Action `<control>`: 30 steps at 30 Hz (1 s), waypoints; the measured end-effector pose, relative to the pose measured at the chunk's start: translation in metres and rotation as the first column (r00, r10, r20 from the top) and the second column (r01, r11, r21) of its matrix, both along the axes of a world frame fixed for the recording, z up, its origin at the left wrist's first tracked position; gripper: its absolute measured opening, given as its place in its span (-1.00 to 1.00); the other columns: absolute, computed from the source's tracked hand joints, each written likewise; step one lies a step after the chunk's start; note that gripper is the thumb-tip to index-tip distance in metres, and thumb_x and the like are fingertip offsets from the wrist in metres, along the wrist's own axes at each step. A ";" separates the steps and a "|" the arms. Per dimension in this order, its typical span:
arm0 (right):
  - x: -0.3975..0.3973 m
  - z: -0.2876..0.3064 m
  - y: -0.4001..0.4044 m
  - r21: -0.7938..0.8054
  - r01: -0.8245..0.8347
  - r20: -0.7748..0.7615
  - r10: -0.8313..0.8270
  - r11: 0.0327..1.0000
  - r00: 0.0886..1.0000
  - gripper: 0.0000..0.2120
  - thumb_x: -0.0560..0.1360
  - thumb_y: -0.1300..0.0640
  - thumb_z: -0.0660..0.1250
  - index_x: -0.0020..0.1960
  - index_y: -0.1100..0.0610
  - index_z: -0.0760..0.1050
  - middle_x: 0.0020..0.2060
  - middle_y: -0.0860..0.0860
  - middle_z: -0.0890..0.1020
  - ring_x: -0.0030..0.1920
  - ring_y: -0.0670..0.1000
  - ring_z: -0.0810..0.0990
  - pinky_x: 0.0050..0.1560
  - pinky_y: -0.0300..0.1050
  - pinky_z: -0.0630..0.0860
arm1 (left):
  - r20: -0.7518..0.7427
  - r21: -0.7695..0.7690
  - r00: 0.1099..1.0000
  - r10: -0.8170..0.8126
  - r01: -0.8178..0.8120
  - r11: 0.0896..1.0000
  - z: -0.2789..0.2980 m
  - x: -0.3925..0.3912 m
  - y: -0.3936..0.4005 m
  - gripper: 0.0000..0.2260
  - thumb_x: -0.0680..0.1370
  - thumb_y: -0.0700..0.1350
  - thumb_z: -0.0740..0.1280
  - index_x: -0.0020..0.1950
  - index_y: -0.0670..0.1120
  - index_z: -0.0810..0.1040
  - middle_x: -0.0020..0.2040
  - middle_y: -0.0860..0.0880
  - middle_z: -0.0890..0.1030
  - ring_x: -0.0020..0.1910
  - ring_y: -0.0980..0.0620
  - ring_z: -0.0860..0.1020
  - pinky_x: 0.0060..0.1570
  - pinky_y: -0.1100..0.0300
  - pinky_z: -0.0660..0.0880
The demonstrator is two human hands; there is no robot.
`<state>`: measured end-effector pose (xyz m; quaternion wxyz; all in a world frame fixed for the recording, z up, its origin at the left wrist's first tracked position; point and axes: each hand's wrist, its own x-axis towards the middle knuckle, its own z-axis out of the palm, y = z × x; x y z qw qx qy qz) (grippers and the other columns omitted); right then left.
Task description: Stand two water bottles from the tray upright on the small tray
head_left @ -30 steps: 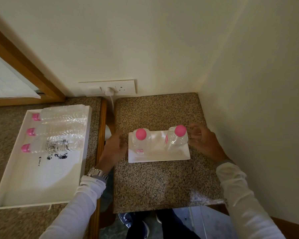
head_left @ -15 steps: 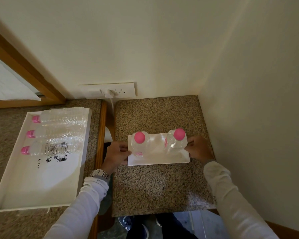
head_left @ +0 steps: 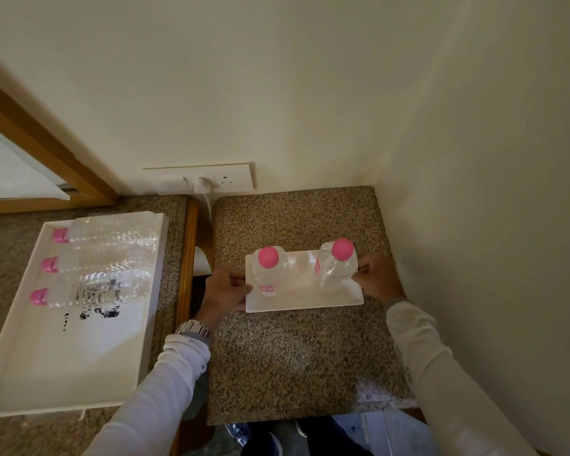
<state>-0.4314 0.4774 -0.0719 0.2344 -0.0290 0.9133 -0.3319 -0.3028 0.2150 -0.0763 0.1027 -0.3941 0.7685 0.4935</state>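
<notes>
Two clear water bottles with pink caps stand upright on the small white tray point(head_left: 305, 299): the left bottle point(head_left: 269, 274) and the right bottle point(head_left: 336, 269). My left hand point(head_left: 224, 289) grips the small tray's left edge, and my right hand point(head_left: 377, 279) grips its right edge. The small tray rests on a speckled granite counter point(head_left: 297, 357). On the left, the large white tray point(head_left: 63, 357) holds three more bottles point(head_left: 96, 287) lying on their sides, caps pointing left.
Walls close in behind and on the right of the granite counter. A wall socket plate point(head_left: 224, 179) with a plug sits behind it. A wooden strip point(head_left: 186, 258) and a gap separate the counter from the left surface. A wooden frame point(head_left: 46, 159) runs at far left.
Both hands have closed in from beside the small tray onto its left and right edges. The two bottles stay upright on it.
</notes>
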 end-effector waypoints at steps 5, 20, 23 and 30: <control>-0.007 -0.001 0.003 0.035 -0.002 0.015 0.001 0.999 1.000 -0.78 0.39 0.40 0.40 -0.41 0.37 0.49 -0.39 0.25 0.57 -0.30 0.04 0.43 -0.27 -0.14 0.27 | -0.003 -0.057 1.000 -0.029 0.029 0.998 -0.003 -0.007 -0.001 -0.75 0.49 -0.32 0.47 0.17 -0.29 0.63 0.12 -0.23 0.69 0.05 -0.08 0.63 0.03 0.07 0.62; -0.009 0.008 -0.001 0.116 -0.073 0.039 0.069 0.991 0.997 -0.92 0.44 0.35 0.39 -0.17 0.39 0.58 -0.16 0.28 0.66 -0.13 0.14 0.62 -0.19 -0.07 0.52 | 0.022 0.032 0.998 -0.054 0.053 0.998 0.002 -0.006 0.000 -0.72 0.54 -0.35 0.40 0.25 -0.32 0.54 0.18 -0.29 0.64 0.18 -0.22 0.64 0.07 -0.15 0.66; -0.013 0.025 -0.006 0.140 -0.097 0.051 0.091 0.985 0.995 -0.86 0.51 0.30 0.33 -0.14 0.38 0.57 -0.06 0.30 0.67 0.00 0.26 0.67 0.03 0.19 0.64 | 0.008 -0.094 0.990 -0.144 0.144 0.985 0.012 -0.009 -0.003 -0.79 0.59 -0.29 0.35 0.21 -0.28 0.60 0.15 -0.26 0.67 0.05 -0.12 0.65 -0.18 0.17 0.64; -0.041 0.093 -0.012 0.230 -0.099 -0.132 0.132 0.968 0.982 -0.80 0.60 0.10 0.14 -0.03 0.15 0.51 0.05 0.24 0.63 0.04 0.24 0.63 0.05 0.04 0.56 | -0.228 -0.389 0.931 -0.286 0.182 0.903 0.078 -0.038 -0.030 -0.81 0.63 -0.26 0.27 0.21 -0.14 0.58 -0.09 -0.01 0.61 -0.09 -0.04 0.64 -0.27 0.50 0.42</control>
